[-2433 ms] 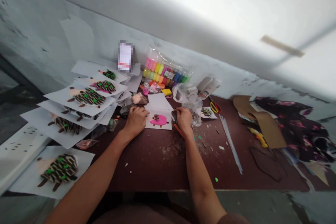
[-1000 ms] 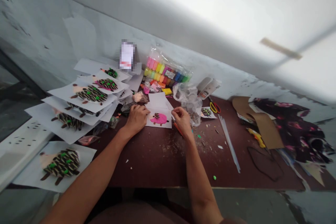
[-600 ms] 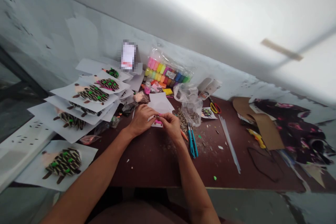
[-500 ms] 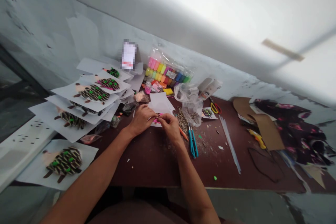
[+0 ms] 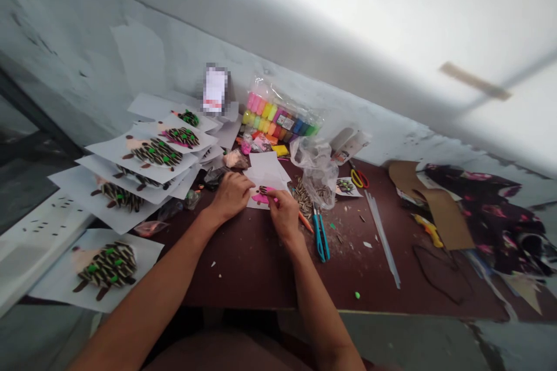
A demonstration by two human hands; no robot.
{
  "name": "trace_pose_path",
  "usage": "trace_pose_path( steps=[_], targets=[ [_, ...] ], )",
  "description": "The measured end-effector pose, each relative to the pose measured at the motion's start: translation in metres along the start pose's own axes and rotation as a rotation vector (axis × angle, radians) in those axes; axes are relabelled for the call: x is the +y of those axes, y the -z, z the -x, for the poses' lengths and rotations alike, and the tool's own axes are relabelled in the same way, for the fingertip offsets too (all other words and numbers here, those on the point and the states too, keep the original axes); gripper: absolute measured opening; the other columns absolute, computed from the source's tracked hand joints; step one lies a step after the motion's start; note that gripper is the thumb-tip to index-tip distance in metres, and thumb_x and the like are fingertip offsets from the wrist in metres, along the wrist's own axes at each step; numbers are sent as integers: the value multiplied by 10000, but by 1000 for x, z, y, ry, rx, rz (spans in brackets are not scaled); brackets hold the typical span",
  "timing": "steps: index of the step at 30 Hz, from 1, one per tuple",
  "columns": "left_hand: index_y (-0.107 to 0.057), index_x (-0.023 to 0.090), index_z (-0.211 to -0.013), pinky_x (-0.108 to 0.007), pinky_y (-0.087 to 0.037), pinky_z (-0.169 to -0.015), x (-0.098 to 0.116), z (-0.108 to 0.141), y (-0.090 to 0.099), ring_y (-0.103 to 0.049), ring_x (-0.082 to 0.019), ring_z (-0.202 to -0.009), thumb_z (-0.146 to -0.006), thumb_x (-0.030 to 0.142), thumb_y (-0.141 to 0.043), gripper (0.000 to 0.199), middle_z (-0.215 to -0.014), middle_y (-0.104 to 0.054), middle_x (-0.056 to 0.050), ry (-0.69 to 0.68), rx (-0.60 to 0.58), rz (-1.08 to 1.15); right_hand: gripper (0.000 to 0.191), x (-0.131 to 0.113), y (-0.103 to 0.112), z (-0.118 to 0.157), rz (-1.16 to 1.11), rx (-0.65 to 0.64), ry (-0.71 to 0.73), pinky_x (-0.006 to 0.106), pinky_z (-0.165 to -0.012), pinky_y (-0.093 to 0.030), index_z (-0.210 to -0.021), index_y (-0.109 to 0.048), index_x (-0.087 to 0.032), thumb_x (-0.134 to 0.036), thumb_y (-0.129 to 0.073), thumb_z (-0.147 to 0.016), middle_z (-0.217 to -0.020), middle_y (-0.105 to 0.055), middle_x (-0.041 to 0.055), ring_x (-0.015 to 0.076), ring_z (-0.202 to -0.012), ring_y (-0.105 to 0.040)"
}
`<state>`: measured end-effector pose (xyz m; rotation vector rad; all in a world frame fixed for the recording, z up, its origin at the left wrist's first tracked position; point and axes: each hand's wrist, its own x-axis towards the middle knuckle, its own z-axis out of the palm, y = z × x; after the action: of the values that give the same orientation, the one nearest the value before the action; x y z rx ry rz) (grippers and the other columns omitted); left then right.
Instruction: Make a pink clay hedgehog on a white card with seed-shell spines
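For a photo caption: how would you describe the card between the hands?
On the dark red table, look between the left hand and right hand. There lies a white card with a pink clay hedgehog bearing few seeds, unlike the stacked cards to its left, thickly covered in striped seeds.

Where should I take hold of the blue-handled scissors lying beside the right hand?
Grip the blue handles of the blue-handled scissors at their near end, coming from the person's side with the right hand. They lie flat and closed on the dark red table, handles appearing toward the person, so that end seems most open.
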<state>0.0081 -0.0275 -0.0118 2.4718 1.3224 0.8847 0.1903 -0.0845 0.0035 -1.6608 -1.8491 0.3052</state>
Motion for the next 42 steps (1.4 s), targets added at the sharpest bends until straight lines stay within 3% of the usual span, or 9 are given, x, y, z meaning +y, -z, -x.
trace_pose_path(
  steps=[13,42],
  targets=[
    [-788,178,-913,-427,-447,-864,5,1,0,-621,-264,-912,-846,98,-551,259,-893,-733,-104,0,-30,-8,153,-9,-11,0,247,-47,-43,235,-709,-438,-1017,-748,-217,-205,-602,-974,-1004,-680,51,164,-882,-656],
    [-810,260,-952,-418,-409,-856,11,5,-8,-562,-250,-917,-885,117,-556,299,-895,-658,-81,-51,-56,-58,144,-12,-17,-2,339,-63,-78,246,-639,-380,-1001,-741,-212,-257,-605,-989,-962,-702,51,153,-795,-640]
  ],
)
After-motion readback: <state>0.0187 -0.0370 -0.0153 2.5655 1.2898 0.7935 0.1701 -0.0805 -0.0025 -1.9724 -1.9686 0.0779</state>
